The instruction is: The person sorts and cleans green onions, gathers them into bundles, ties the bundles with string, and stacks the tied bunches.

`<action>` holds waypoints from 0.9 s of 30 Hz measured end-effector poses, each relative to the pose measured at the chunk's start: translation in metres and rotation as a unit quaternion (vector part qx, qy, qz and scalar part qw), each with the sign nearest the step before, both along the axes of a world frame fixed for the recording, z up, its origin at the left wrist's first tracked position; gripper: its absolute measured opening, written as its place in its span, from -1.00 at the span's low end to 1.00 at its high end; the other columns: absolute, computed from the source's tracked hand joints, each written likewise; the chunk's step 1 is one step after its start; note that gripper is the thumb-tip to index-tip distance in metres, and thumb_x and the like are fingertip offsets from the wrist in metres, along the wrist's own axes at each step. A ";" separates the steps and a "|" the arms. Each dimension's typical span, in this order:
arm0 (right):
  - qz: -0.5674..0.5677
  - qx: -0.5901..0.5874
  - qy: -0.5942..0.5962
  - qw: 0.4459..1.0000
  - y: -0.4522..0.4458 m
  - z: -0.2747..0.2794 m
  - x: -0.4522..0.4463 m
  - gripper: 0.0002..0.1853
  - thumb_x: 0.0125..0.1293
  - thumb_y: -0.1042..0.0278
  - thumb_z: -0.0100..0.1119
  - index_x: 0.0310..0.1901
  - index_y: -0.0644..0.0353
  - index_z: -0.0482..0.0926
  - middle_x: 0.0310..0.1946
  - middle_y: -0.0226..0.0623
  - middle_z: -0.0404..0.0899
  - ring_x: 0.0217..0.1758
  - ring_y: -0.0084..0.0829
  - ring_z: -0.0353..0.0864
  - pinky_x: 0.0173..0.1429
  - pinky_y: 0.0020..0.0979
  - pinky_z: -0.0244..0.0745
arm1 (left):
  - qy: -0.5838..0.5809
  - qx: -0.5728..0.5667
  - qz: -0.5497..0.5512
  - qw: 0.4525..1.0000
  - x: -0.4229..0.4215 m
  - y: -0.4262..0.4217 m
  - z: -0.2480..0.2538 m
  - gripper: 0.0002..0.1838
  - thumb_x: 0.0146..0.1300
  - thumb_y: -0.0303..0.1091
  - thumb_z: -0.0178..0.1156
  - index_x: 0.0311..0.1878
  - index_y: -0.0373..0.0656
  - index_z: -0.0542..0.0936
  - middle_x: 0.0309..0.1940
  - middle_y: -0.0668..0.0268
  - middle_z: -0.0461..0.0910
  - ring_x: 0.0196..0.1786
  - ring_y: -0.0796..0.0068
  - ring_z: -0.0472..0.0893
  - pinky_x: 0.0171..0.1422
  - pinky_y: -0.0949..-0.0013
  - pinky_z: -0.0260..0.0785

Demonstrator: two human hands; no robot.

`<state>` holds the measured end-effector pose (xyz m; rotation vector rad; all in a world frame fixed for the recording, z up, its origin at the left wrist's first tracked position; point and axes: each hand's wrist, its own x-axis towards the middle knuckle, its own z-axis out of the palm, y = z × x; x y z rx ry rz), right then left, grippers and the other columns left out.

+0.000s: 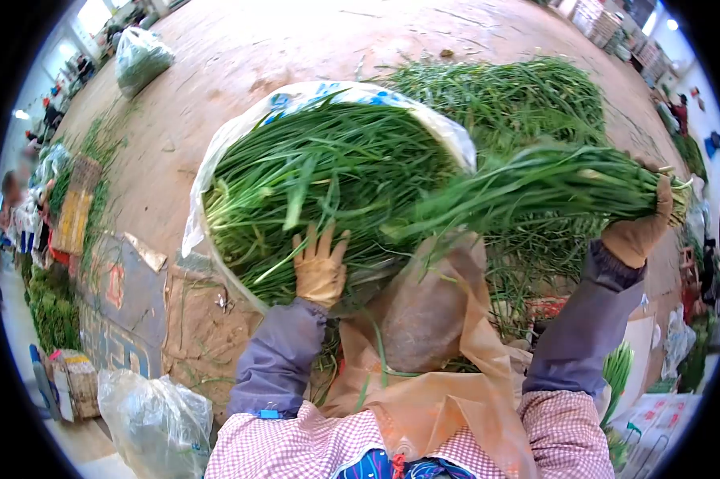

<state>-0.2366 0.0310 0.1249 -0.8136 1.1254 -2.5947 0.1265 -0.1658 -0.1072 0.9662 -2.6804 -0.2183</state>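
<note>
At frame right, the right hand [643,226] clamps a leafy bundle [551,185]; near centre, the left hand [320,270] lies spread against piled greens [336,160].

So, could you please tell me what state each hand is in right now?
Left hand: open, fingers spread over the heaped chive-like greens.
Right hand: closed around a bundle of chive-like greens, near one end.
</note>
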 end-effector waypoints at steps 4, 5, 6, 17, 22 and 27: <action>-0.152 0.032 0.071 0.985 0.041 -0.019 -0.070 -0.79 0.28 0.37 0.23 -0.10 0.27 0.57 -0.27 -0.20 0.66 -0.17 -0.28 0.64 0.03 -0.23 0.58 | -0.054 0.070 -0.001 0.996 -0.001 0.000 0.019 -0.33 0.13 -0.24 0.23 0.39 0.08 0.40 0.54 0.16 0.03 0.58 -0.05 -0.09 0.60 -0.18 -0.35; -0.163 0.007 0.040 0.986 0.046 -0.025 -0.072 -0.77 0.25 0.42 0.28 -0.08 0.27 0.56 -0.28 -0.22 0.65 -0.19 -0.30 0.65 0.01 -0.26 0.59 | -0.054 0.116 -0.010 0.992 0.003 -0.001 0.030 -0.33 0.15 -0.22 0.24 0.39 0.09 0.40 0.55 0.16 0.02 0.59 -0.01 -0.11 0.62 -0.14 -0.40; -0.172 -0.001 0.056 0.984 0.050 -0.025 -0.070 -0.76 0.24 0.44 0.29 -0.08 0.27 0.56 -0.28 -0.22 0.65 -0.20 -0.31 0.65 0.00 -0.27 0.59 | -0.055 0.163 -0.017 0.985 0.008 -0.002 0.041 -0.34 0.17 -0.21 0.25 0.39 0.10 0.41 0.56 0.17 0.01 0.61 0.02 -0.13 0.63 -0.10 -0.44; -0.079 -0.084 -0.052 0.992 0.051 -0.001 -0.013 -0.78 0.27 0.32 0.29 -0.13 0.25 0.60 -0.26 -0.18 0.68 -0.21 -0.28 0.68 -0.02 -0.27 0.63 | 0.427 0.501 -0.187 0.730 0.007 -0.030 0.253 -0.47 0.43 0.00 0.05 0.32 -0.12 0.41 0.06 0.15 0.63 0.07 0.28 0.65 0.07 0.28 0.56; 0.151 -0.152 -0.123 0.969 0.012 0.021 0.071 -0.67 0.35 0.16 0.17 -0.13 0.32 0.60 -0.18 -0.07 0.67 -0.10 -0.19 0.67 0.14 -0.17 0.59 | 0.181 0.160 -0.443 0.863 -0.111 0.061 0.348 0.00 0.12 0.12 0.35 0.51 -0.16 0.12 0.35 0.00 0.37 0.35 0.11 0.41 0.41 0.08 0.25; 0.304 -0.089 -0.252 0.914 0.036 -0.054 0.052 -0.62 0.34 0.07 0.18 -0.12 0.29 0.60 -0.20 -0.11 0.68 -0.13 -0.20 0.69 0.09 -0.12 0.63 | -0.005 0.623 -0.385 0.681 -0.164 0.085 0.265 0.19 -0.04 0.04 0.54 0.53 -0.19 0.04 0.28 0.09 0.40 0.32 0.18 0.39 0.39 0.20 0.28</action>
